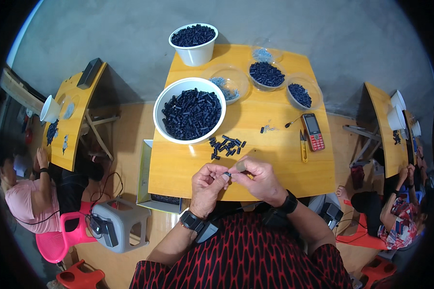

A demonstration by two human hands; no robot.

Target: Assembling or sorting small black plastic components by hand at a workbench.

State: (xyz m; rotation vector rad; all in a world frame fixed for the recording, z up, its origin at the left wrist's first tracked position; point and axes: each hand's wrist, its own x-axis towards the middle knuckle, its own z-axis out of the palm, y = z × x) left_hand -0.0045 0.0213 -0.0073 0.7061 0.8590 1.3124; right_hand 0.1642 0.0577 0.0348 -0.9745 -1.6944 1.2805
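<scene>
Pinching one small black piece (pixel 226 174) between left hand (pixel 208 185) and right hand (pixel 258 177) fingertips, I should keep both grips firm and aligned above the table (pixel 275 159) edge

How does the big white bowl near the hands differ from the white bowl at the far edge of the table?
The big white bowl is wide and shallow; the far white bowl is narrower and deeper. The big one sits nearer the hands, the far one at the table's far edge. Both hold small dark pieces.

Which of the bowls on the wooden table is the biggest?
The wide white bowl full of dark blue pieces, nearest the hands. The other white bowl at the far edge is narrower, and the clear bowls are smaller.
</scene>
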